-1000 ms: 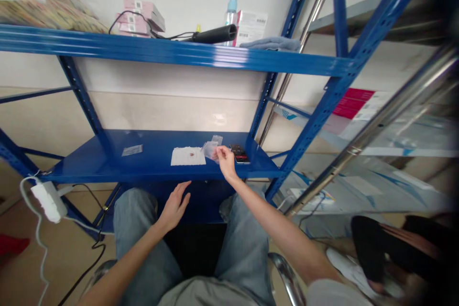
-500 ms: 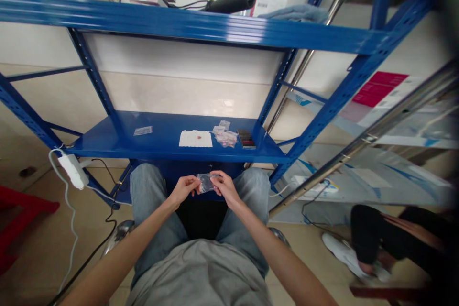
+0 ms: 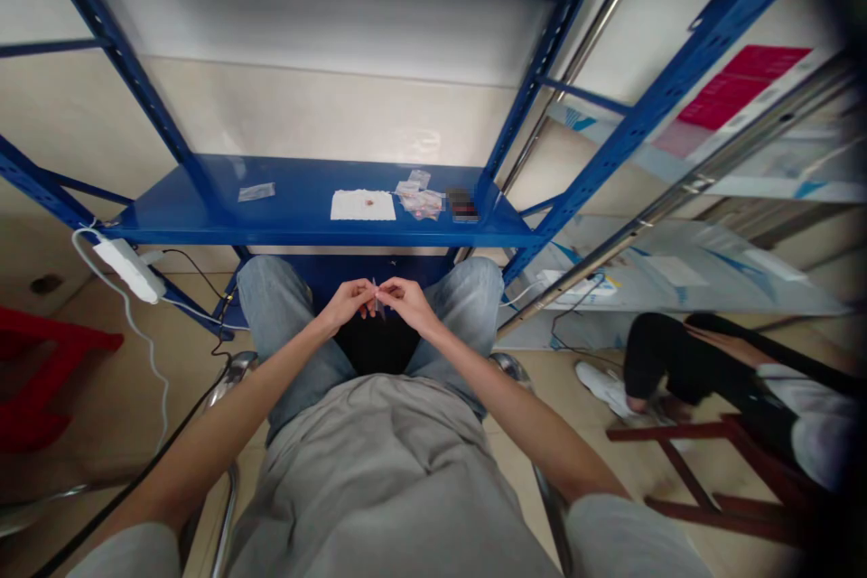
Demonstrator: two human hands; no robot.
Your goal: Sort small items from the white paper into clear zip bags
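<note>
My left hand [image 3: 348, 303] and my right hand [image 3: 404, 300] meet above my lap, fingertips nearly touching. Pinched between them is a small transparent plastic bag [image 3: 375, 300], seen narrow and thin; whether it is folded or edge-on I cannot tell. On the blue steel shelf [image 3: 203, 217] in front of my knees lie a white paper sheet [image 3: 362, 205] with a small reddish-brown speck, a heap of small plastic bags [image 3: 420, 199], a dark phone [image 3: 462, 206] and a single flat bag [image 3: 256, 191]. All of these lie well beyond my hands.
Blue shelving uprights stand on both sides, with a steel pole at right. A white power strip [image 3: 125, 269] and its cables lie at left, near a red stool [image 3: 41, 370]. A seated person's black-clad leg and white shoe [image 3: 600, 388] show at right.
My hands have come closer together and the bag now looks much narrower between them. The view has tilted downward, so the shelf sits higher in the picture.
</note>
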